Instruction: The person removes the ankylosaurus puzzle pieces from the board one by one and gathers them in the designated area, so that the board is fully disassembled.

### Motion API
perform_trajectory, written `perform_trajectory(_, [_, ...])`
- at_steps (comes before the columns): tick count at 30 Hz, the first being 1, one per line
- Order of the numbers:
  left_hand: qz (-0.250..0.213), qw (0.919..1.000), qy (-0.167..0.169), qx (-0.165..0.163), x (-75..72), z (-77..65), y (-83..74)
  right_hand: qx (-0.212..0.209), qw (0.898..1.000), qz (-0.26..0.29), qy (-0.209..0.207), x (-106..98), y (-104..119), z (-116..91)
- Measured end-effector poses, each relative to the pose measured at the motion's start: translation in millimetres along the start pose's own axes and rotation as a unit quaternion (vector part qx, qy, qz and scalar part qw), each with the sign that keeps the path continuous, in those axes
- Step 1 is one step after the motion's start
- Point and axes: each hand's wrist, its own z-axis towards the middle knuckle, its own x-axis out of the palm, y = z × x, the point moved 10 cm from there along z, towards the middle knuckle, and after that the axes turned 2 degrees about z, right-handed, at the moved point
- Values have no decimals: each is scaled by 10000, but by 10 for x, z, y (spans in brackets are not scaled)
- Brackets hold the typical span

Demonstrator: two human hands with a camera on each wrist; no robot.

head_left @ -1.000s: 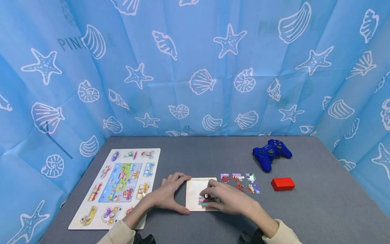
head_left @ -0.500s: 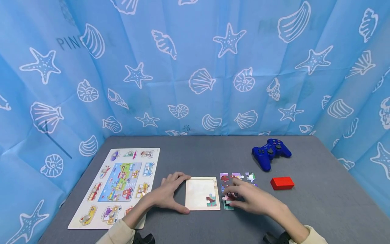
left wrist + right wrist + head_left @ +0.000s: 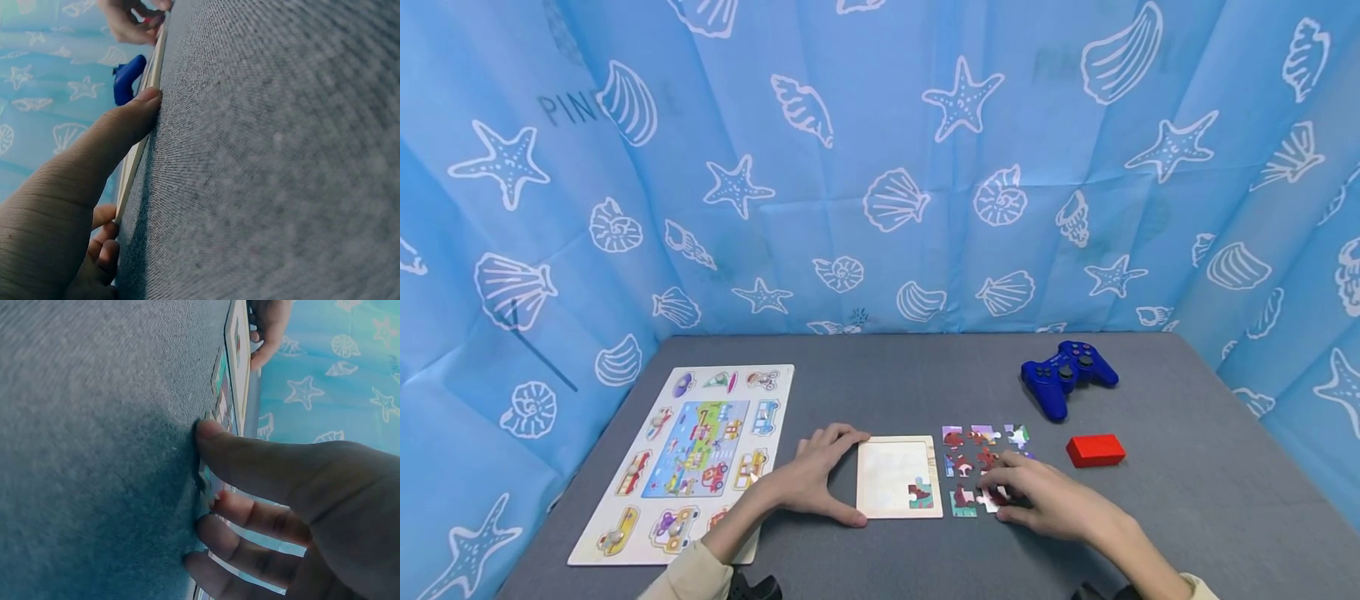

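Note:
A shallow square wooden puzzle tray (image 3: pixel 891 475) lies mid-table, one jigsaw piece (image 3: pixel 920 492) in its lower right corner. My left hand (image 3: pixel 811 477) grips the tray's left side, thumb at the near corner and fingers at the far one. Right of the tray, several loose jigsaw pieces (image 3: pixel 964 500) lie in rough rows. At the nearest row, my right hand (image 3: pixel 1037 496) pinches a pink and dark jigsaw piece (image 3: pixel 990 500) between thumb and fingers, low over the cloth. The right wrist view shows the thumb (image 3: pixel 215 434) beside the piece, whose far part is hidden.
A large peg puzzle board (image 3: pixel 696 450) with vehicle pictures lies at the left, under the left forearm. To the right are a blue game controller (image 3: pixel 1067 379) and a red block (image 3: pixel 1096 451). A blue shell-print curtain (image 3: pixel 880 167) stands behind the grey table.
My right hand has moved right from the tray to the loose pieces with a piece in its fingers. The piece in the tray's corner has come into view. My left hand stays put.

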Motion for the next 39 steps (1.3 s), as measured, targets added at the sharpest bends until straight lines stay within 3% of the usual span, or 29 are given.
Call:
perform_trajectory(26, [49,10000,-31,18,1,-2,-1,302,9992,197,182,23,-87,-13])
perform_trajectory(39, [57,10000,-17,-4,3,0,-2,351,9994,-30,69,-88,44,87])
